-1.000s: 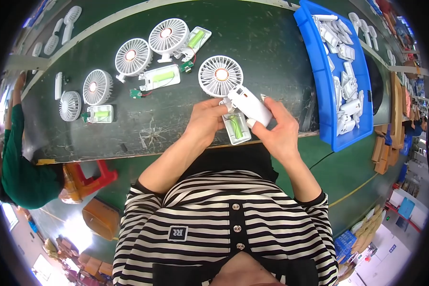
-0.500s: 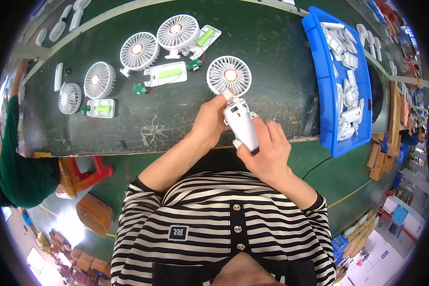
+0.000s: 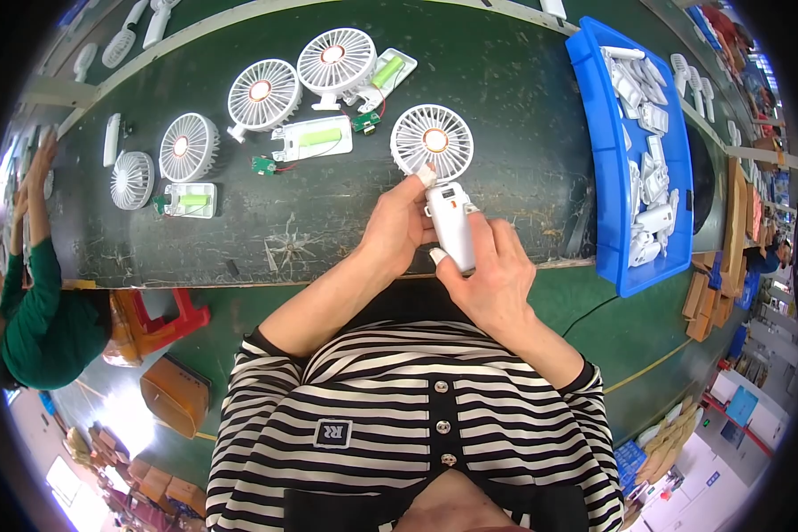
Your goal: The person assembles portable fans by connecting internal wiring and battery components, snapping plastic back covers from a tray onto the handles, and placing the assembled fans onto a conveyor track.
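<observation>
Both my hands hold a white handheld fan near the table's front edge. Its round head (image 3: 454,160) points away from me, and its white handle (image 3: 453,232) comes back toward my body. My left hand (image 3: 394,223) grips the neck from the left, thumb up at the rim of the head. From the right, my right hand (image 3: 496,273) closes round the handle, thumb near its lower end and fingers along its side. White coverings show on some fingertips. A small dark slot and an orange mark sit at the handle's upper end. My left fingers are partly hidden behind the handle.
Several fan heads (image 3: 262,93) lie to the left on the green table (image 3: 505,97), beside open handle halves (image 3: 284,142) with green batteries and circuit boards (image 3: 263,166). A blue bin (image 3: 605,168) of white parts stands right. A co-worker's green sleeve (image 3: 46,297) is far left.
The handle has tipped a little more upright in my hands, and its dark lower end is now hidden. My right hand has shifted slightly left. The co-worker's arms now reach onto the table.
</observation>
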Tool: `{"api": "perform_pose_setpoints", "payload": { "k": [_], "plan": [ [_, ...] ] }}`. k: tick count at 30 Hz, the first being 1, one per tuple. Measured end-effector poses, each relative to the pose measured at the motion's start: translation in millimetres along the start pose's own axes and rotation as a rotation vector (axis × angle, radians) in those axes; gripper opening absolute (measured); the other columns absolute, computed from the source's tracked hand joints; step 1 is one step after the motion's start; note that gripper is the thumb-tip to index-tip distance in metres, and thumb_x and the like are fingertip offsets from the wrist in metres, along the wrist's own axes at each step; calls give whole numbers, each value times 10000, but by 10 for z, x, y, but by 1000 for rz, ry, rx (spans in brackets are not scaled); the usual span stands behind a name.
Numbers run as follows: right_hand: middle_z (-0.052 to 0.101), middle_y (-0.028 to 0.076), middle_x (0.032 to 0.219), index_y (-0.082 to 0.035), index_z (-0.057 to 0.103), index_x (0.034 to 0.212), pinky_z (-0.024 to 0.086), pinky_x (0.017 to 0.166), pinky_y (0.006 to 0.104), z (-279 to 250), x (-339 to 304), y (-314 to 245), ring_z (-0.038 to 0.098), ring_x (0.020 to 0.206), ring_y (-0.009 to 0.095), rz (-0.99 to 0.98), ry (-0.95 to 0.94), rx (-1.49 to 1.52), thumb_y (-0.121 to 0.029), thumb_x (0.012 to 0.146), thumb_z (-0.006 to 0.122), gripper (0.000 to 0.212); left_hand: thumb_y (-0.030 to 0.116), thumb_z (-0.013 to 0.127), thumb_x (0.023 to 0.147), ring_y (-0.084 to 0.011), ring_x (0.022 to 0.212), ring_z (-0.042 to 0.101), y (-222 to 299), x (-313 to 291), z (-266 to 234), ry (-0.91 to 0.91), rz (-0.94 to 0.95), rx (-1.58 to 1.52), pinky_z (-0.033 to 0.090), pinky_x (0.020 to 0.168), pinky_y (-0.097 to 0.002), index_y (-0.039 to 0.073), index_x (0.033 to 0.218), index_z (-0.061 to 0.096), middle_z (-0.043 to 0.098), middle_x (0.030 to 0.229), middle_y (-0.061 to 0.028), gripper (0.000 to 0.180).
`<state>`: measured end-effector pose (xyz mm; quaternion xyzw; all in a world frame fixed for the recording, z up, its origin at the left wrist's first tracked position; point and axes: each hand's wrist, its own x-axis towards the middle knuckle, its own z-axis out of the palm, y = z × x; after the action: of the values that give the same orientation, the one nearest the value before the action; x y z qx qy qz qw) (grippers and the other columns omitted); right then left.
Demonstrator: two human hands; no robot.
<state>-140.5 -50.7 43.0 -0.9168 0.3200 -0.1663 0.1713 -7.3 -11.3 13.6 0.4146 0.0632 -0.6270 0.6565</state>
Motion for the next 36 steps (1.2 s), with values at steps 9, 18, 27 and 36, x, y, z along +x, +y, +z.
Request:
{"api": "perform_pose_setpoints", "payload": {
  "k": [9, 18, 27, 36],
  "plan": [
    [500, 103, 795, -8, 524, 985, 459, 510, 364, 4, 19, 9, 548, 670, 266, -25, -26, -39, -173, 590, 682, 456, 228, 590, 825, -180, 783, 597, -67, 77, -72, 4, -25, 99, 492, 703, -316, -12, 938, 582, 600, 881, -94, 266],
    [504, 93, 820, -15, 525, 1010, 466, 516, 345, 11, -10, 20, 549, 703, 250, -45, -31, -113, -209, 594, 661, 479, 154, 613, 811, -161, 755, 607, -91, 75, -50, 33, -18, 142, 513, 664, -295, -30, 930, 593, 609, 868, -89, 220],
    [492, 93, 840, -9, 523, 1018, 458, 535, 345, 23, -15, 44, 530, 711, 248, -82, -32, -113, -207, 597, 674, 490, 152, 610, 807, -172, 751, 612, -78, 71, -47, 45, -22, 125, 518, 658, -303, -40, 930, 590, 610, 867, -101, 229],
    [494, 99, 894, -1, 520, 1025, 454, 563, 348, 53, 3, 80, 522, 748, 258, -139, 8, -33, -182, 570, 694, 520, 163, 589, 815, -205, 825, 602, -78, 118, -112, 34, -51, 107, 492, 741, -331, -44, 994, 573, 607, 930, -114, 274]
  ]
}}
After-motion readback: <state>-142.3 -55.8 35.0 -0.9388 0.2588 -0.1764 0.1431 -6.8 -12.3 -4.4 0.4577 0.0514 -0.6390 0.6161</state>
